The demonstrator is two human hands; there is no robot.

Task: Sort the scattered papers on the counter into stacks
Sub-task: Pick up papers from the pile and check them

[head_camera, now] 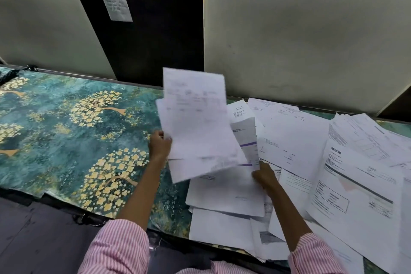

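Holding a few sheets (195,122) up over the counter (55,131), both my hands gripping.
My left hand (159,143) pinches their edge at 9 o'clock; my right hand (263,177) grips a purple-banded sheet (244,138) by its bottom corner at 5 o'clock. Loose papers (333,173) cover the counter from 3 to 5 o'clock.

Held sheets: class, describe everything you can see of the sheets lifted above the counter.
The held sheets are a few white printed pages, thin, unevenly fanned and blurred, text unreadable. They tilt up off the counter, beside the scattered papers. The left hand grips their left edge. The right hand is at their lower right corner, by a purple-striped sheet; whether it grips them is unclear.
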